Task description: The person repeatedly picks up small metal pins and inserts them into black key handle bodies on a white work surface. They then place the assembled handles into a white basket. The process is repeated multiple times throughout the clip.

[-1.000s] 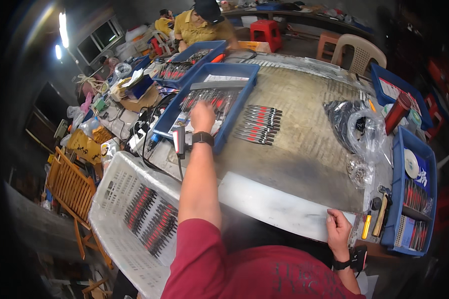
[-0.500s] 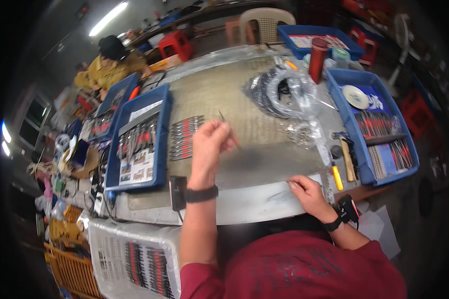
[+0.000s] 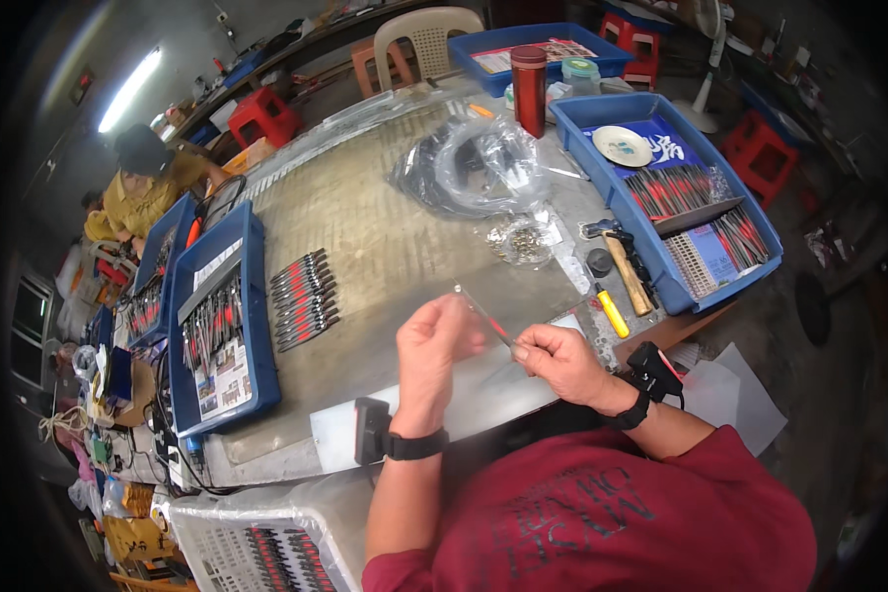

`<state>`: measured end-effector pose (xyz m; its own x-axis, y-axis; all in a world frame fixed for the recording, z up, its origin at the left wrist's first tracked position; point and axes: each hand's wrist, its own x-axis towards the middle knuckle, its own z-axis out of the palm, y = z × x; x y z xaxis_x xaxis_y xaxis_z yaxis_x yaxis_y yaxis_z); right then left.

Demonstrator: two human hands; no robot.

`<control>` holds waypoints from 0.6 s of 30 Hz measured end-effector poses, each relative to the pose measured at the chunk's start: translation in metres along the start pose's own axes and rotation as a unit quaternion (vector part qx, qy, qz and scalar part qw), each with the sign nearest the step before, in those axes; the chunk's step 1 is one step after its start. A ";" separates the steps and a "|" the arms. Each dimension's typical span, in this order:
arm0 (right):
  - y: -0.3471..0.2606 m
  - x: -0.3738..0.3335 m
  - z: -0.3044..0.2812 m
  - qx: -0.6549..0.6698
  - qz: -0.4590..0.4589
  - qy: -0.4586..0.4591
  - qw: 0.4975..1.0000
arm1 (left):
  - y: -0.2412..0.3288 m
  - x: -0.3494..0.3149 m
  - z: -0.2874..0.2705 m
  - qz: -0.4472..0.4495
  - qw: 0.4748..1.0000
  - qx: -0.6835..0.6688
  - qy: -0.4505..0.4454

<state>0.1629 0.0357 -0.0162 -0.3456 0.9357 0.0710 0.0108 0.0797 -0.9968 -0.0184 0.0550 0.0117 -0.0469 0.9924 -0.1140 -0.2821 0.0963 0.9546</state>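
A slim, pen-like metal piece with a red middle (image 3: 496,325) slants above the front of the table. My right hand (image 3: 565,363) pinches its lower end between thumb and fingers. Close beside it on the left is my left hand (image 3: 432,350), its fingers curled and smeared by motion, so whether they grip the piece does not show. Both hands are over a pale sheet (image 3: 337,439) along the table's front edge. Farther left, a neat row of similar black-and-red pieces (image 3: 303,301) lies on the tabletop.
Blue trays of similar pieces stand at left (image 3: 257,331) and right (image 3: 696,286). Plastic bags (image 3: 474,163), a red flask (image 3: 529,94), a hammer (image 3: 629,276) and a yellow-handled tool (image 3: 612,312) lie or stand between. A white basket (image 3: 217,538) is below left. Another person (image 3: 148,192) sits far left.
The slim red-and-black piece, held in my left hand before, now has its lower end in my right hand. My hands have come together, and the view has turned to the right.
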 end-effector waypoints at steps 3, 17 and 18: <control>-0.004 0.002 -0.006 0.022 0.042 0.004 0.999 | -0.001 -0.002 0.002 0.146 0.953 0.255 0.077; -0.030 -0.013 -0.033 0.100 0.085 -0.062 0.989 | 0.000 -0.024 0.024 0.477 0.670 0.554 -0.132; -0.033 -0.014 -0.041 0.061 0.089 -0.058 0.992 | 0.000 -0.025 0.023 0.465 0.688 0.543 -0.122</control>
<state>0.2056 0.0339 0.0171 -0.4538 0.8849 -0.1052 -0.0302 -0.1333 -0.9906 0.0051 0.0324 0.0205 0.4777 0.6333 0.6089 0.6497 -0.7212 0.2404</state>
